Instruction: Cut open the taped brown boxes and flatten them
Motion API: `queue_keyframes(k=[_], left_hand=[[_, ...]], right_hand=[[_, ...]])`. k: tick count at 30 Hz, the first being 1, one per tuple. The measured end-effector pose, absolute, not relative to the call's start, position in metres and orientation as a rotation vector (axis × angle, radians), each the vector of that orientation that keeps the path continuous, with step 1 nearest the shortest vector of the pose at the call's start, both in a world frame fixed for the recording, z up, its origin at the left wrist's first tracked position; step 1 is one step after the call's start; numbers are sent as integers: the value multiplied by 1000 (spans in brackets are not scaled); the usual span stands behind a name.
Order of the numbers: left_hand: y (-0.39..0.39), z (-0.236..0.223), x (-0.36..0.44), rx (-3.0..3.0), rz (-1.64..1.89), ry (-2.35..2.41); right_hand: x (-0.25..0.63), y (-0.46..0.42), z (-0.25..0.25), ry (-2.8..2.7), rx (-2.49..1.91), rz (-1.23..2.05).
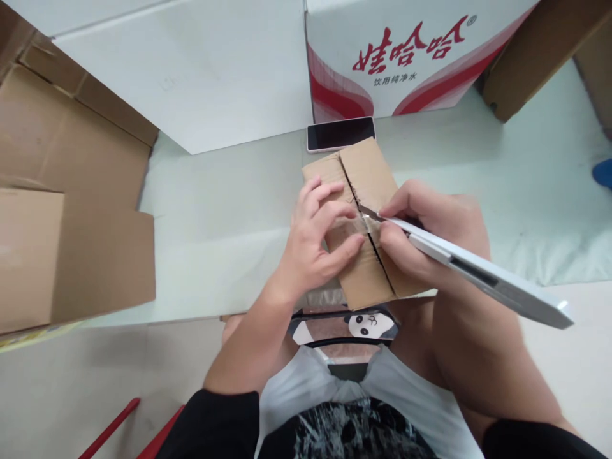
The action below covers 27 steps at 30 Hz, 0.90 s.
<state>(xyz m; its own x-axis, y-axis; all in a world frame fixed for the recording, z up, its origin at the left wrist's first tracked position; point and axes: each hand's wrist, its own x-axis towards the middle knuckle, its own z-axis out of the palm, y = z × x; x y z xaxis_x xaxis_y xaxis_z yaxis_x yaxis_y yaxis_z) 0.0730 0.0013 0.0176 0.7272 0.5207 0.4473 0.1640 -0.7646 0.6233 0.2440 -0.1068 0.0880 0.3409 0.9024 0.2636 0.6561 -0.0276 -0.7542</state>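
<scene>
The left hand (pixel 315 233), fingers spread and curved, rests over a small brown rectangular cardboard box (pixel 363 274) at the pale green table's (pixel 215 223) front edge. Partly over the box's right side, the right hand (pixel 440 229) grips a slim white utility knife (pixel 459 258), blade at the central seam.

A pale green table (pixel 215 191) spreads below the left hand (pixel 318 239) and right hand (pixel 433 229); nearer than both, to their left, red bars (pixel 109 428) show over pale floor (pixel 86 363).
</scene>
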Motion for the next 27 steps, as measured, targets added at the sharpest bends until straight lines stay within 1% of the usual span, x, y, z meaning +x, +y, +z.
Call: queue_keyframes(k=[6,11,16,19,22,25,27], left_hand=[[-1,16,78,2402,993,407],[-2,12,85,2383,1154,383],[-4,11,89,2371,1194,379],[-4,11,88,2372,1174,411],[-4,11,86,2371,1157,433],[-4,12,83,2367,1141,456],[-1,15,78,2364,1108,499]], right_hand=[[247,-109,82,-1381,-1716,307],[250,-108,82,-1404,-1814,327],[249,-104,83,-1480,-1944,310],[249,-106,85,-1518,-1845,320],[252,-112,84,-1552,-1661,462],[255,-119,76,-1397,-1440,531],[254,-119,70,-1236,-1249,460]])
